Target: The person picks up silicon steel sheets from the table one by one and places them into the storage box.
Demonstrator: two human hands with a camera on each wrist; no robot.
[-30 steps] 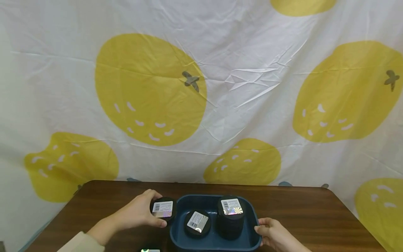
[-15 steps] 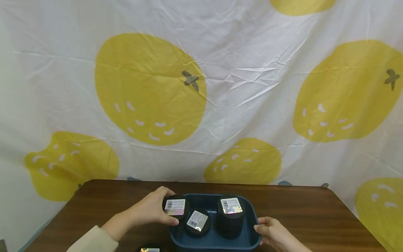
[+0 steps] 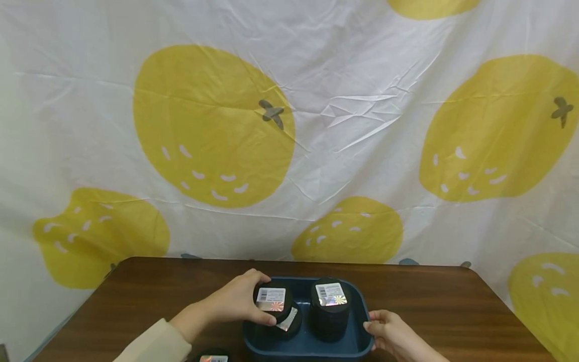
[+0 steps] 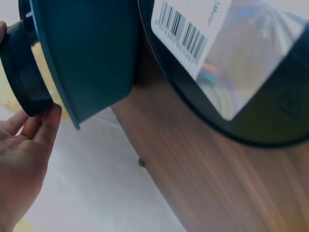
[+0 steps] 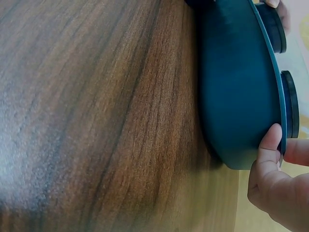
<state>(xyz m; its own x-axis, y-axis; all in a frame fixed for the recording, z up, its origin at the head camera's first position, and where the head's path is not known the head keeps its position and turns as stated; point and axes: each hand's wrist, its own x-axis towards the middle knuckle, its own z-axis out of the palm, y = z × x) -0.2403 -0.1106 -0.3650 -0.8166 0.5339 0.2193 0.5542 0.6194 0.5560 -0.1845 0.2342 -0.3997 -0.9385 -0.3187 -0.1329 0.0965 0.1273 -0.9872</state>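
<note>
My left hand (image 3: 237,301) grips a flat round black container (image 3: 276,291) with a white barcode label, fingers and thumb around its side. It is over the left part of a dark blue tray (image 3: 307,351), partly covering another such container (image 3: 293,329) inside. Whether the two touch, I cannot tell. A stack of the same containers (image 3: 330,322) stands in the tray's right part. At the tray's right end, my right hand (image 3: 389,332) pinches the rim; the right wrist view shows thumb and fingers on either side of the tray wall (image 5: 241,87).
Another labelled black container (image 3: 214,358) is at the head view's bottom edge, left of the tray; it looms large in the left wrist view. The brown wooden table (image 3: 452,306) extends to both sides. Behind it hangs a white cloth (image 3: 353,75) with yellow fruit prints.
My left hand has carried its container rightward, from beside the tray to over its left part, above the one lying there. My right hand has stayed on the rim.
</note>
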